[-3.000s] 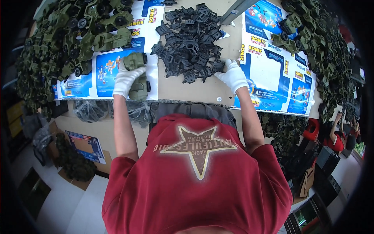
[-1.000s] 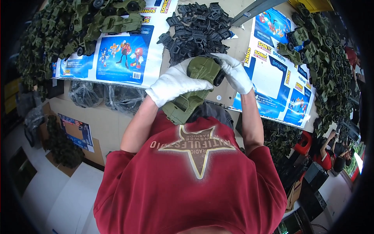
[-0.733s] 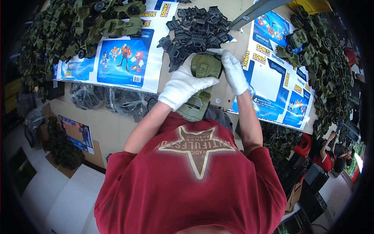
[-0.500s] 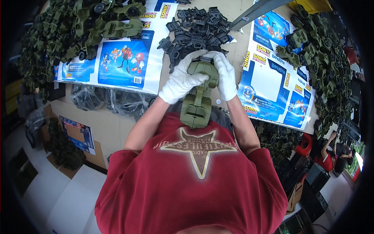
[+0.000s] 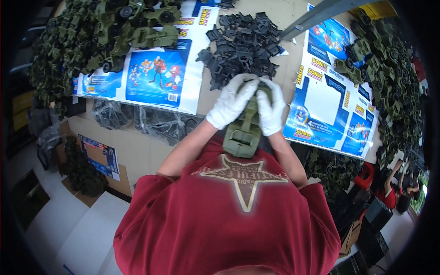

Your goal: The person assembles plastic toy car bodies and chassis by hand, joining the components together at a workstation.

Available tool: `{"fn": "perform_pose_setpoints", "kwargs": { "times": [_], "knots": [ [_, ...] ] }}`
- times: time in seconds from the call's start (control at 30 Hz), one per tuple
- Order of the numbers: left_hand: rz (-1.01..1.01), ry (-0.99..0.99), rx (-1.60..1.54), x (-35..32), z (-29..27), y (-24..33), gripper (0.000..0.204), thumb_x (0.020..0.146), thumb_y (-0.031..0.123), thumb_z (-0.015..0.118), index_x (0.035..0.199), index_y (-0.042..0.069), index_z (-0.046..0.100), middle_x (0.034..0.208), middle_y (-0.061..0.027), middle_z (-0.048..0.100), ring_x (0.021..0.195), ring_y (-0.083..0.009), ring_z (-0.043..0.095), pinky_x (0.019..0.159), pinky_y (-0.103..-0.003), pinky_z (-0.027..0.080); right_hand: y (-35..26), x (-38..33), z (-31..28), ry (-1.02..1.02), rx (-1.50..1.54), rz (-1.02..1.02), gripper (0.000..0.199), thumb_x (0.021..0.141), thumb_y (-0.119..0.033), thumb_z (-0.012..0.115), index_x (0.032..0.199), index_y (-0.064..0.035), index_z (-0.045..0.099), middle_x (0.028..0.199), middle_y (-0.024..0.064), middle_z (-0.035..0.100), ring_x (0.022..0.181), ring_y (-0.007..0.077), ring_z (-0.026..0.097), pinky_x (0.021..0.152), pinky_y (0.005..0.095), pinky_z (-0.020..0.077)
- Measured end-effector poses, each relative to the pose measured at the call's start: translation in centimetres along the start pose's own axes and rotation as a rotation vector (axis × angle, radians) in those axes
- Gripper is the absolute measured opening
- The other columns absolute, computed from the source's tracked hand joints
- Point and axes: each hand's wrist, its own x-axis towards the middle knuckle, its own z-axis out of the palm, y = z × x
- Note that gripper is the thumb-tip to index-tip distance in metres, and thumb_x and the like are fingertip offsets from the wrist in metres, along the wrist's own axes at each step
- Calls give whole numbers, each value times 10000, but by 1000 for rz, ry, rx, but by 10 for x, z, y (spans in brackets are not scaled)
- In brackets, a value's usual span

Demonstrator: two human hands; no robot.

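Both my hands wear white gloves and hold an olive-green toy vehicle [image 5: 244,136] in front of my chest, at the table's near edge. My left hand [image 5: 232,103] is closed on its left side, with fingers over the top. Along the right side, my right hand [image 5: 271,107] is wrapped round its far part. The fingertips of both hands come together at the far end and cover most of it, so any small part there is hidden. Just beyond them lies a heap of black plastic parts [image 5: 245,48].
Piles of green toy vehicles lie at the left [image 5: 91,39] and right [image 5: 389,96]. Printed card sheets [image 5: 201,68] cover parts of the table. A grey metal bar [image 5: 321,18] crosses the far right. Bagged dark parts [image 5: 160,126] sit below the edge; another person [image 5: 389,195] is far right.
The view has shifted, so the scene sits lower and further right. My left hand's fingers have moved toward the vehicle's far end. Both hands still grip the vehicle.
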Motion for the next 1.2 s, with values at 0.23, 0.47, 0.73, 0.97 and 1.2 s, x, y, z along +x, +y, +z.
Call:
{"fn": "perform_pose_setpoints", "kwargs": {
  "times": [0.23, 0.47, 0.73, 0.97, 1.2],
  "knots": [
    [3, 585, 835, 69, -121, -22, 592, 826, 361, 742, 1231, -35, 567, 1232, -259, 579, 1112, -351, 577, 956, -432, 465, 81, 48, -135, 560, -434, 113, 504, 933, -192, 671, 1351, 23, 490, 1313, 156, 555, 1151, 238, 561, 995, 348, 452],
    [-82, 444, 1246, 108, -217, -51, 821, 742, 667, 705, 1242, 27, 581, 1307, -236, 545, 1150, -377, 585, 960, -424, 487, 105, 35, -71, -52, -437, 177, 315, 883, -212, 687, 1147, -42, 661, 1185, 190, 652, 1126, 344, 612, 992, 401, 467],
    [-487, 228, 1405, 46, -154, -20, 775, 810, 753, 537, 940, 6, 699, 945, -229, 696, 960, -370, 675, 819, -444, 527, 86, 48, -20, -10, -572, 163, 547, 793, -338, 758, 1254, -80, 618, 1196, 212, 631, 1161, 364, 577, 988, 411, 468],
    [-127, 322, 915, 37, -166, -40, 854, 653, 459, 885, 1268, -38, 562, 1073, -174, 689, 1015, -259, 662, 897, -369, 514, 92, 81, -33, -274, -152, 545, 562, 784, -232, 822, 1267, -51, 600, 1114, 136, 661, 1019, 192, 634, 912, 311, 501],
    [-643, -44, 304, 34, -174, -32, 551, 795, 247, 825, 1255, 50, 597, 1075, -53, 695, 929, -128, 654, 821, -295, 536, 147, 13, -82, -151, -354, 548, 487, 737, -185, 847, 1132, -38, 602, 1042, 127, 655, 905, 188, 648, 821, 309, 521]
  ]
}}
